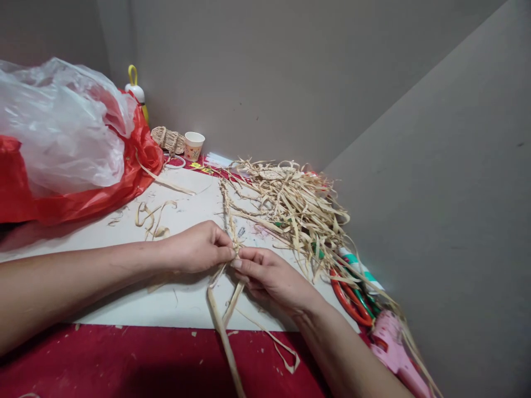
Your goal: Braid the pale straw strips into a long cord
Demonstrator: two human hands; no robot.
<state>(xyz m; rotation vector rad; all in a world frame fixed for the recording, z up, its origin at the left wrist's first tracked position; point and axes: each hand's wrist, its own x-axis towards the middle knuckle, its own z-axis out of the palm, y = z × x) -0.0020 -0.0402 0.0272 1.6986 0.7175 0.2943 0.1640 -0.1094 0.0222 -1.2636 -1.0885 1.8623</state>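
A narrow braid of pale dried straw [226, 203] runs away from me over the white board [120, 298]. My left hand [201, 246] pinches the near end of the braid between thumb and fingers. Right beside it, fingertips touching, my right hand [267, 275] is closed on the same straw. Loose flat strands [223, 331] hang from under both hands toward me, across the board's front edge and over the red cloth [124, 359]. The exact crossing of strands is hidden by my fingertips.
A straw heap [294, 204] lies at the right, with red-handled scissors [350, 301] and a pink glue gun [394, 348] nearer me. Red and clear plastic bags [70, 132] fill the left. Behind stand a paper cup [194, 146], a woven piece [168, 140] and a bottle [135, 91].
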